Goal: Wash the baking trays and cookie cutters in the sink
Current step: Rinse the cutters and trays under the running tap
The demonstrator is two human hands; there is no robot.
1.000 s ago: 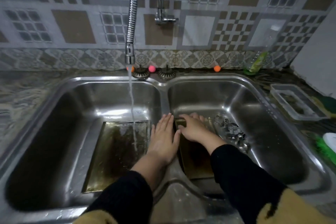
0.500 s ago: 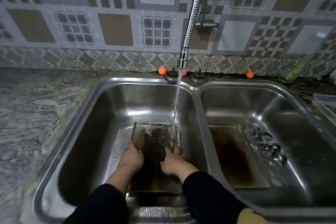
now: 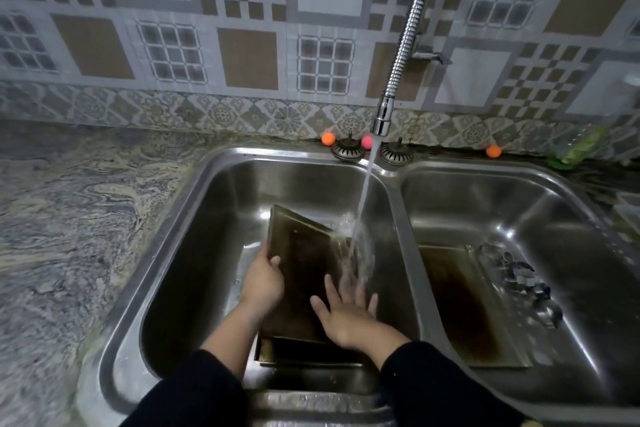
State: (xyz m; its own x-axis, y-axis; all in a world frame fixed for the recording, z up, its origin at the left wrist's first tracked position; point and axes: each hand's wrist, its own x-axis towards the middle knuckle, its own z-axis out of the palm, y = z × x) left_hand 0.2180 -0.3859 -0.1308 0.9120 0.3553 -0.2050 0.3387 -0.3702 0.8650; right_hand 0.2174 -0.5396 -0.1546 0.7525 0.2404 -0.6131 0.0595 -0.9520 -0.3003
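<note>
A dark, stained baking tray stands tilted in the left basin of the steel double sink. My left hand grips its left edge and props it up. My right hand lies flat on the tray's face with fingers spread. Water from the flexible tap falls on the tray's upper right corner. Under this tray a second tray's rim shows. Another stained tray lies flat in the right basin, with a pile of metal cookie cutters beside it.
Two sink strainers and small orange and pink balls sit on the rim behind the basins. A green bottle stands at the back right. Marbled countertop stretches to the left.
Both hands left the right basin for the left basin's tray. The tray's far end has risen from flat to tilted, and my right hand has spread flat on it.
</note>
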